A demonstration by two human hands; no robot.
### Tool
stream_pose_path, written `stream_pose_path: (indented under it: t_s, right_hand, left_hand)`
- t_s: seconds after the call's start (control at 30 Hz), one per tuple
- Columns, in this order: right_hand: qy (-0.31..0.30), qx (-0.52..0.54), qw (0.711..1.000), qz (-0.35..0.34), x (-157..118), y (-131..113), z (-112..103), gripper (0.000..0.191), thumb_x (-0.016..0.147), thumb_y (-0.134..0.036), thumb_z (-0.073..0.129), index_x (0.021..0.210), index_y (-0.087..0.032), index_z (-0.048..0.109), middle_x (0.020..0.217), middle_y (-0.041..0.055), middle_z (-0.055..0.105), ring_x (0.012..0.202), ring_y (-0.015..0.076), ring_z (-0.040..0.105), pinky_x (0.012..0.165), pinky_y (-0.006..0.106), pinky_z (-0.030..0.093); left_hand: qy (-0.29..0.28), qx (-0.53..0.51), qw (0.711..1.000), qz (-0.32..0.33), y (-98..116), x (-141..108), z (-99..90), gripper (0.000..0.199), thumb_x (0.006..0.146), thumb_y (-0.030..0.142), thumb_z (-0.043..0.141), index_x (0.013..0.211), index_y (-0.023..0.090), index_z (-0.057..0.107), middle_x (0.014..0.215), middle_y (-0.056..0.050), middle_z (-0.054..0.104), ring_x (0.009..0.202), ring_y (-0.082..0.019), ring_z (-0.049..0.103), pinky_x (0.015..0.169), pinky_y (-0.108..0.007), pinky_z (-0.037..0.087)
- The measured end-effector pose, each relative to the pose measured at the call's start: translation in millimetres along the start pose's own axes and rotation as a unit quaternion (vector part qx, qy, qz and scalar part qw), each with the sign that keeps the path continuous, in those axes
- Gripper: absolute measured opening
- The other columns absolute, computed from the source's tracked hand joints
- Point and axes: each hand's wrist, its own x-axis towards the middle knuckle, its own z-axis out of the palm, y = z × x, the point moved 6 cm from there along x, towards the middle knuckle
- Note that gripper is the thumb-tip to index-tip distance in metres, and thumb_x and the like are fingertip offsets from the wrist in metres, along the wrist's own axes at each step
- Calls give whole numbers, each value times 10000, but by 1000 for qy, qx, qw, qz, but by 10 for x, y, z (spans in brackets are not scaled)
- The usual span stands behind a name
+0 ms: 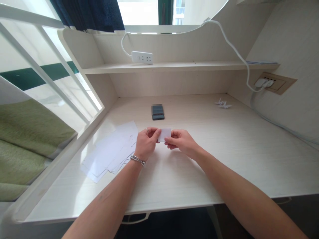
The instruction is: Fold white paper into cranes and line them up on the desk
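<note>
1. My left hand [146, 142] and right hand [181, 141] pinched a small white paper square [164, 134] at the dial's centre; its shaping looked unfinished.
2. Plain white paper sheets [113, 149] lay overlapping toward eight o'clock, apparently unfolded.
3. A dark rectangular device [158, 112] lay near twelve.
4. Two white folded-paper birds [225, 106] sat at two o'clock, seemingly finished.

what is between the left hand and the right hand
A small piece of white paper is between the left hand and the right hand, held by both; the head view shows it.
</note>
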Motion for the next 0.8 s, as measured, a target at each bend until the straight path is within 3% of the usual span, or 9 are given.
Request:
stream_pose_path:
  t_s: [0.1,0.23,0.33,0.47,0.63,0.8]
  right_hand:
    - [18,-4,1000,-3,2,5,-21,296,677,-401,778,742,-138,660,672,39,676,541,106,588,563,261,484]
    - [38,-5,999,-18,6,-23,-79,278,682,-382,768,728,-133,653,650,33,663,547,109,587,553,255,472]
    - [43,-16,999,-8,5,-26,-103,270,716,-391,734,717,-134,649,651,30,652,568,116,598,567,259,484]
    - [58,-23,998,-20,12,-33,-127,240,718,-368,731,727,-144,647,661,15,644,578,117,608,579,260,500]
    - [29,-33,999,-8,26,3,-93,224,712,-354,736,717,-144,658,629,10,633,536,115,601,550,262,502]
    - [34,-29,999,-20,24,-10,-111,181,724,-315,720,793,-148,701,752,35,685,648,135,643,612,274,538]
  left_hand:
    - [-2,-38,999,-21,-10,-13,12,376,728,474,736,836,122,657,694,-32,661,599,-131,602,589,-276,524]
    - [-95,-35,994,-42,16,-63,123,394,670,396,806,910,118,663,743,-54,696,642,-136,633,627,-262,518]
    - [-133,-2,990,-43,26,-87,157,329,667,367,808,822,117,658,682,-45,679,593,-126,611,584,-250,492]
    - [-137,6,989,-56,1,-76,153,297,676,361,796,755,126,632,617,-14,636,576,-128,603,576,-259,491]
    - [-77,-29,996,-41,13,-30,64,327,662,365,801,833,119,670,701,-27,667,642,-130,610,589,-252,495]
    - [-109,-25,991,-67,26,-47,68,324,658,366,795,824,111,683,733,-46,677,675,-144,613,612,-275,506]
